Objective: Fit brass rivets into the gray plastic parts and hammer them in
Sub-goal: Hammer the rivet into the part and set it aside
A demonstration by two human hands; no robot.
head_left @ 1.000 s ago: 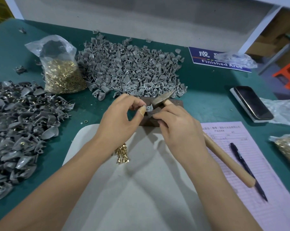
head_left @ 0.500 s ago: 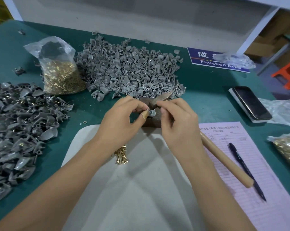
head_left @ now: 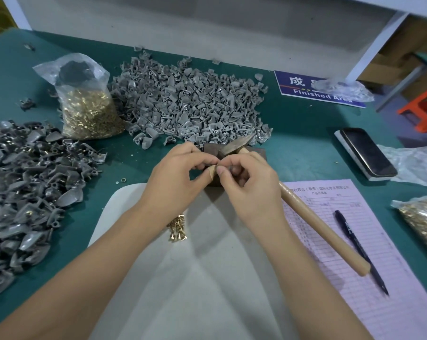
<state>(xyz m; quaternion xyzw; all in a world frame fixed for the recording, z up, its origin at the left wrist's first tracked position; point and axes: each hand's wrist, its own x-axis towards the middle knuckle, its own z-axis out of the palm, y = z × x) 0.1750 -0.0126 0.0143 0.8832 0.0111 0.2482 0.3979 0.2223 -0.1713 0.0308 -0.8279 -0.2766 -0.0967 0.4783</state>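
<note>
My left hand [head_left: 178,177] and my right hand [head_left: 254,187] meet fingertip to fingertip just above a dark metal block [head_left: 212,149]. Together they pinch a small gray plastic part, which the fingers hide. My left thumb tip wears tan tape. The hammer lies by itself, its metal head [head_left: 234,146] on the block and its wooden handle [head_left: 318,227] running under my right wrist to the lower right. A small heap of loose brass rivets [head_left: 178,228] lies on the white mat [head_left: 195,278] beneath my left wrist. A big pile of gray parts [head_left: 190,106] sits behind the block.
A clear bag of brass rivets [head_left: 89,114] stands at the back left. A darker pile of parts [head_left: 30,182] fills the left side. On the right lie a pink form [head_left: 379,278], a pen [head_left: 359,249], a phone [head_left: 367,153] and another rivet bag [head_left: 423,222].
My right hand has closed in on my left hand. The gray part, visible between the fingertips before, is now covered. The hammer has stayed where it lies.
</note>
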